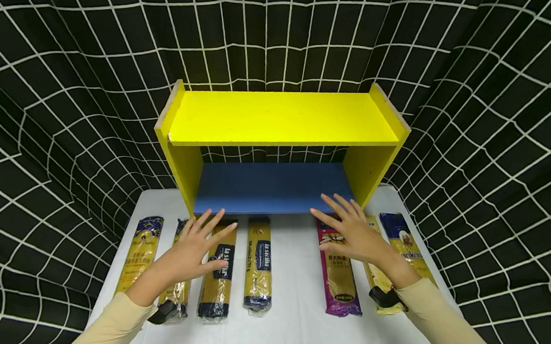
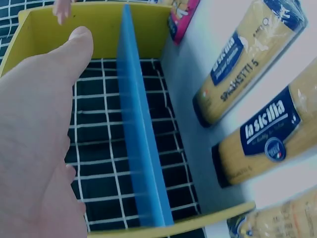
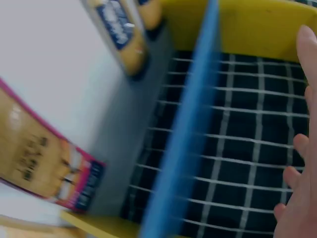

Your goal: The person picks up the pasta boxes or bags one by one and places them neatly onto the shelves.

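Note:
My left hand (image 1: 189,252) is spread with straight fingers in front of the shelf's left side, holding nothing. It overlaps two spaghetti packs in the head view, one of them the wide la sicilia pack (image 1: 218,284). Likewise spread and holding nothing, my right hand (image 1: 355,237) hangs over the purple-edged pasta pack (image 1: 339,280) and part of a yellow pack (image 1: 380,288). Behind both hands stands a yellow shelf unit (image 1: 281,115) with a blue lower board (image 1: 272,186). A narrower la sicilia spaghetti pack (image 1: 257,265) lies between the hands.
On the white table (image 1: 298,332), a yellow pasta pack (image 1: 138,253) lies at the far left and a blue-topped pack (image 1: 404,243) at the far right. Black grid-patterned curtains (image 1: 264,32) enclose the back and sides.

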`<action>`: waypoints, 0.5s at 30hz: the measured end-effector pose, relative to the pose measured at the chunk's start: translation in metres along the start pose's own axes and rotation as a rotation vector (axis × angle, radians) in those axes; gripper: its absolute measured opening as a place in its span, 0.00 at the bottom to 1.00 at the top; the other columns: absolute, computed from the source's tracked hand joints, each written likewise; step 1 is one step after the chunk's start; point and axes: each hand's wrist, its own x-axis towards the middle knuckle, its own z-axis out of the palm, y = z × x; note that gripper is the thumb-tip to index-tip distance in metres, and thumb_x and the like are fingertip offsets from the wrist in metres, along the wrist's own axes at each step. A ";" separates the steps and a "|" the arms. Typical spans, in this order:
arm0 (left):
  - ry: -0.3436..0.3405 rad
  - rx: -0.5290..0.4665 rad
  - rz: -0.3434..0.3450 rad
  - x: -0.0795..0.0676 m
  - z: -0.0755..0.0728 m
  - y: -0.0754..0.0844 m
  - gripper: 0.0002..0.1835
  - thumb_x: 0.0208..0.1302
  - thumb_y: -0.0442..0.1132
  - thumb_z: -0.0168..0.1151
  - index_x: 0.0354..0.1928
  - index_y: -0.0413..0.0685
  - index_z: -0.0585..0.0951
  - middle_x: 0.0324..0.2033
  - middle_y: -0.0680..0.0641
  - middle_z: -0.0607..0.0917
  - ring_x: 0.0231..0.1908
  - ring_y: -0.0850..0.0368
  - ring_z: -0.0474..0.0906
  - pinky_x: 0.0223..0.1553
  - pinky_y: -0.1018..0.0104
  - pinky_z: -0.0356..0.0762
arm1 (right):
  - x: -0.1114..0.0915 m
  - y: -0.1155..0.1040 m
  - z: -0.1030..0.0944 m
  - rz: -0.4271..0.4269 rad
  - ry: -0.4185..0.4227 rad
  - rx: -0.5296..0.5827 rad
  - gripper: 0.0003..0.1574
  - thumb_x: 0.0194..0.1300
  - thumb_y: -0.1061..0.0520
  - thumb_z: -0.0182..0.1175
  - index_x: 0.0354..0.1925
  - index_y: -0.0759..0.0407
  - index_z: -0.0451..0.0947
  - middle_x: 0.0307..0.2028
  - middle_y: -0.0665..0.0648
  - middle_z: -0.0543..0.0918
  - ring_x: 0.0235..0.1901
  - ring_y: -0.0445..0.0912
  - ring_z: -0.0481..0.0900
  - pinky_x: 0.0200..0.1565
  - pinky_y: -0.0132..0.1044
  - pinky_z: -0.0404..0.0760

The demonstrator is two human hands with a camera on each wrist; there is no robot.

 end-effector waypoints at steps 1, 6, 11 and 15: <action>0.001 -0.017 -0.002 -0.002 -0.001 -0.002 0.44 0.65 0.68 0.54 0.78 0.74 0.49 0.80 0.47 0.44 0.79 0.38 0.38 0.72 0.28 0.40 | 0.001 0.002 -0.007 -0.013 0.024 -0.002 0.50 0.62 0.29 0.60 0.77 0.35 0.53 0.79 0.58 0.49 0.77 0.63 0.46 0.70 0.72 0.41; 0.017 -0.039 -0.015 -0.015 -0.008 -0.010 0.44 0.64 0.67 0.57 0.78 0.72 0.50 0.80 0.46 0.46 0.78 0.37 0.41 0.72 0.29 0.44 | 0.008 0.011 -0.045 -0.040 0.154 0.005 0.51 0.63 0.21 0.47 0.76 0.39 0.55 0.77 0.59 0.53 0.74 0.65 0.51 0.68 0.74 0.46; 0.048 -0.069 -0.050 -0.028 -0.014 -0.019 0.45 0.63 0.61 0.63 0.78 0.69 0.52 0.79 0.45 0.50 0.77 0.36 0.46 0.69 0.27 0.49 | 0.016 0.025 -0.086 -0.015 0.296 0.057 0.54 0.60 0.18 0.47 0.76 0.42 0.58 0.76 0.60 0.57 0.72 0.67 0.53 0.68 0.74 0.47; 0.068 -0.093 -0.094 -0.040 -0.020 -0.030 0.46 0.63 0.58 0.65 0.78 0.70 0.51 0.79 0.47 0.50 0.76 0.35 0.49 0.65 0.24 0.54 | 0.018 0.037 -0.115 0.003 0.432 0.119 0.52 0.60 0.26 0.58 0.73 0.48 0.63 0.73 0.62 0.61 0.71 0.61 0.56 0.70 0.65 0.54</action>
